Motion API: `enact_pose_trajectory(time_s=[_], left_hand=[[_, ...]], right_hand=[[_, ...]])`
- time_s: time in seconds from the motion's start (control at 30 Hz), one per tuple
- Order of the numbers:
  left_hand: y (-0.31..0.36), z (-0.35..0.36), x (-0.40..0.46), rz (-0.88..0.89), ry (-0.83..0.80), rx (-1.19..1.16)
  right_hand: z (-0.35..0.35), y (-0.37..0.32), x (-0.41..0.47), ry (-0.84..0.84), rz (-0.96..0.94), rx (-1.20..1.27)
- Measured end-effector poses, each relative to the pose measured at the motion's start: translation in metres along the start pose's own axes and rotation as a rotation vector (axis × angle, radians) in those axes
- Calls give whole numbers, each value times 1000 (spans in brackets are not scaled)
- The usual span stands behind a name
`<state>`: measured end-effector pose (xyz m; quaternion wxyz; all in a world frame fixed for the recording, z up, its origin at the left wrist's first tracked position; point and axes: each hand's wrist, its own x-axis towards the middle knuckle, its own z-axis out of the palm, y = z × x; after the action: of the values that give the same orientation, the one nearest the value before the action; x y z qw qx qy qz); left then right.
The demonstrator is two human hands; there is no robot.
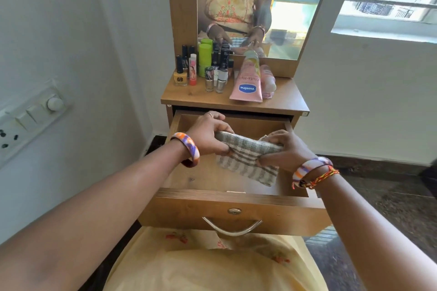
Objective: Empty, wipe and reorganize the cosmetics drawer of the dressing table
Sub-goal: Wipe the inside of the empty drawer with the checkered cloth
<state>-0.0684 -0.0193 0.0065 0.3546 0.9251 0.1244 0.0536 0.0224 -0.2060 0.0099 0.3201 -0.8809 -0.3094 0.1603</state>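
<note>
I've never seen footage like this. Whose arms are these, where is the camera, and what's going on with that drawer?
There is no machine here: a person wears one camera on the head, looking down at their own arms. The left hand and right hand each grip a striped cloth above the open drawer, which looks emptied. On the dressing table top stand nail polish bottles and a pink Vaseline tube lies flat. The mirror reflects the person.
</note>
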Motion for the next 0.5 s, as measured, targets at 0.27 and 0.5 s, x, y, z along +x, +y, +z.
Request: enact_pose_trajectory(time_s=[0.27,0.5], left_hand=[[21,0,13,-96,-163,-894],[44,6,35,-308,-64,-1081]], right_hand=[[-16,18,-2,-188,-18,1012],[-36,26,10,-19,74,1501]])
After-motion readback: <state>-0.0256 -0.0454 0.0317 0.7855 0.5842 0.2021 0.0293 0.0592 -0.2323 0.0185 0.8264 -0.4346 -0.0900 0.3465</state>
